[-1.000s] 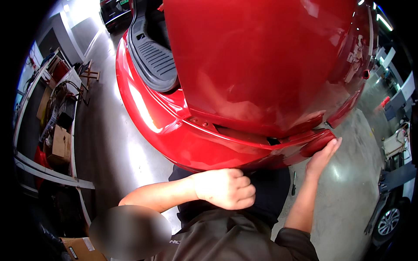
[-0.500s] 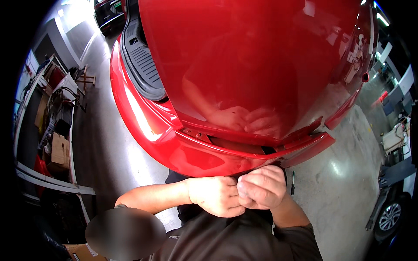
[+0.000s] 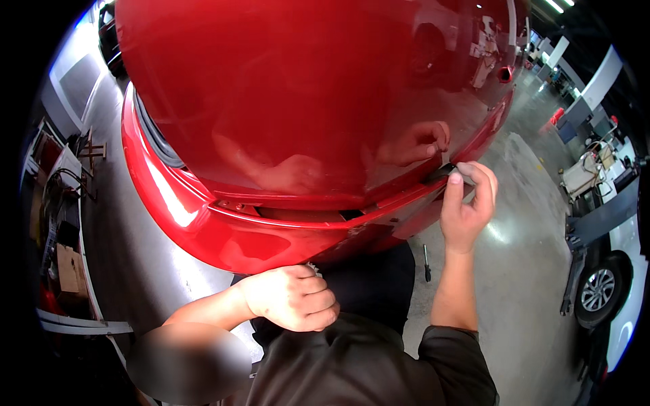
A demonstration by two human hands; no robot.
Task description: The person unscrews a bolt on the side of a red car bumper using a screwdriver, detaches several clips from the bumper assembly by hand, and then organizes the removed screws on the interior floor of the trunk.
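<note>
A glossy red car hatch lid [image 3: 305,101] fills the upper view, with the red rear bumper [image 3: 223,230] curving below it. My right hand [image 3: 467,206] is raised at the lid's lower right edge, where thumb and fingers pinch a small dark part [image 3: 443,172] against the rim. My left hand [image 3: 292,298] is a closed fist just under the bumper, close to my chest, and a small pale bit [image 3: 313,268] pokes out at its top. Both hands are mirrored in the red paint.
A thin dark tool [image 3: 426,262] lies on the grey concrete floor beside my right forearm. A white car [image 3: 613,284] stands on a lift at the right. Shelves and cardboard boxes [image 3: 64,267] line the left side.
My right hand left my left fist in front of my chest and rose to the lid's right edge. The left fist stayed under the bumper. The view has moved closer to the lid.
</note>
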